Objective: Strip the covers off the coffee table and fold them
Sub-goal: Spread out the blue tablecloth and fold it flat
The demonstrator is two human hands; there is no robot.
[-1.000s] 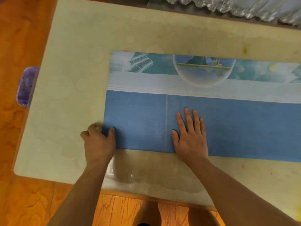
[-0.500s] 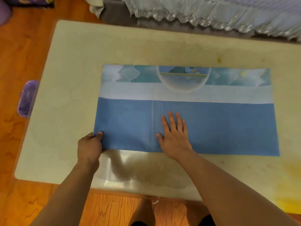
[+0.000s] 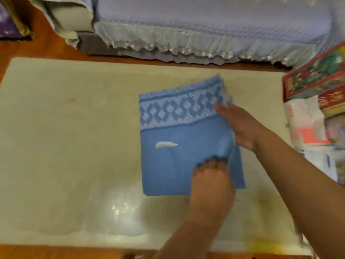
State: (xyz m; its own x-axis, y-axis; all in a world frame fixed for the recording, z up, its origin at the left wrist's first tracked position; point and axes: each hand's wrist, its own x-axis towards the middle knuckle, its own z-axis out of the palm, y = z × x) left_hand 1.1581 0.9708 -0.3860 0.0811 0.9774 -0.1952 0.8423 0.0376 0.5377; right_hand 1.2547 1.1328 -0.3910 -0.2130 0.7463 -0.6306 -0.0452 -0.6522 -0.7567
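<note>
The folded cover (image 3: 168, 161) lies on the worktop (image 3: 65, 146) right of its middle, both hands on the cover's right side, a sofa (image 3: 205, 25) behind the worktop, stacked boxes (image 3: 315, 101) at its right end.

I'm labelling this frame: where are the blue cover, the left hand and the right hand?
blue cover (image 3: 168, 165), head view, plain lower part.
left hand (image 3: 211, 182), head view, back of hand.
right hand (image 3: 240, 126), head view, back of hand.

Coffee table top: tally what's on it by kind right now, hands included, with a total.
Blue cover, folded: 1
Hands on the cover: 2, left hand and right hand
Total: 3
The boxes at the right edge are too cropped to count.
</note>
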